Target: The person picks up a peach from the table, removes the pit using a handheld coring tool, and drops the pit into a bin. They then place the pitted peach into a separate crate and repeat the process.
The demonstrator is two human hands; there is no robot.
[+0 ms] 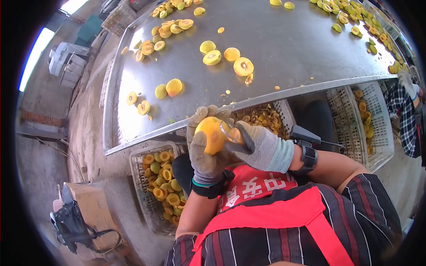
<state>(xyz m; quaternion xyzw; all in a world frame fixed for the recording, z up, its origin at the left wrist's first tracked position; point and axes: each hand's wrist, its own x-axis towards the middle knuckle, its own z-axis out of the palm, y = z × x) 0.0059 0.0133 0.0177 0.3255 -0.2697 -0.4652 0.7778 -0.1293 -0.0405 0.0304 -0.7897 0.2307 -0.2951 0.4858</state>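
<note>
My left hand [206,148], in a grey work glove with a brownish, worn palm, holds a yellow-orange fruit half [213,134] just beyond the table's front edge. My gloved right hand [257,144] is closed around a small tool with a curved metal loop [225,130], whose end is at the fruit's cut face. An orange piece [236,135] shows beside the loop, between the hands. On the metal table [266,66] ahead lie halved fruits [243,66] and whole-looking ones or halves lying cut side down [174,87].
A white crate of fruit halves [164,190] stands at my left, a crate of scraps [266,119] under the table edge, another crate [372,124] at right. A co-worker's gloved hand [406,82] is at far right. A cardboard box [93,208] holds a black bag [73,226].
</note>
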